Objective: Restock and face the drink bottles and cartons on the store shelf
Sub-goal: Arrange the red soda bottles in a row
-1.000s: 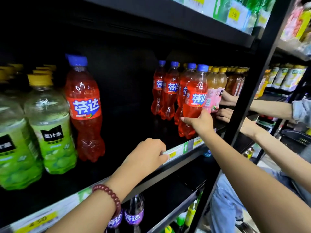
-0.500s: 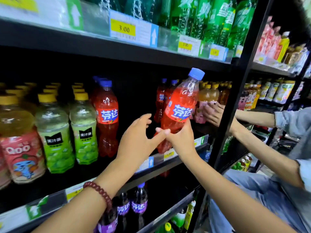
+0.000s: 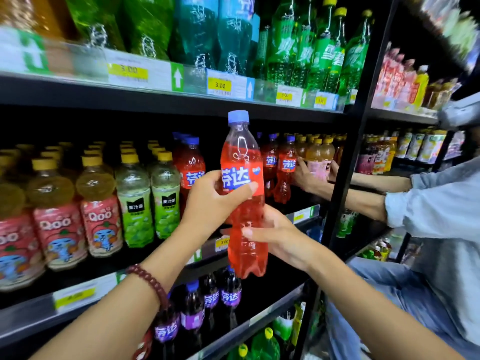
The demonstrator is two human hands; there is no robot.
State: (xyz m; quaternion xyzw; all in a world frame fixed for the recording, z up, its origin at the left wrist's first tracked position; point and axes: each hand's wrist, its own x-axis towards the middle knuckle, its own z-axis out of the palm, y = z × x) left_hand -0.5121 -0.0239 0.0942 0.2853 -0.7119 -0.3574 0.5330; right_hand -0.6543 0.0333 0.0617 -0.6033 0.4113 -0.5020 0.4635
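Note:
A red soda bottle (image 3: 242,162) with a blue cap stands upright in the air in front of the middle shelf (image 3: 85,292). My left hand (image 3: 210,201) wraps its label from the left. Lower down, my right hand (image 3: 278,236) grips the bottle's body from the right. More red soda bottles (image 3: 191,172) stand on the shelf just behind, and two others (image 3: 285,165) further right. A gap lies between those two groups, behind the held bottle.
Green grape bottles (image 3: 165,196) and pink Qoo bottles (image 3: 100,216) fill the shelf's left. Green soda bottles (image 3: 322,48) line the shelf above, purple ones (image 3: 230,294) the shelf below. Another person's hands (image 3: 309,175) handle bottles at the right, beside a black upright post (image 3: 345,162).
The red bottle has come off the shelf's right group and now stands upright in front of the shelf. My left hand, empty before, has closed on its label. My view has risen.

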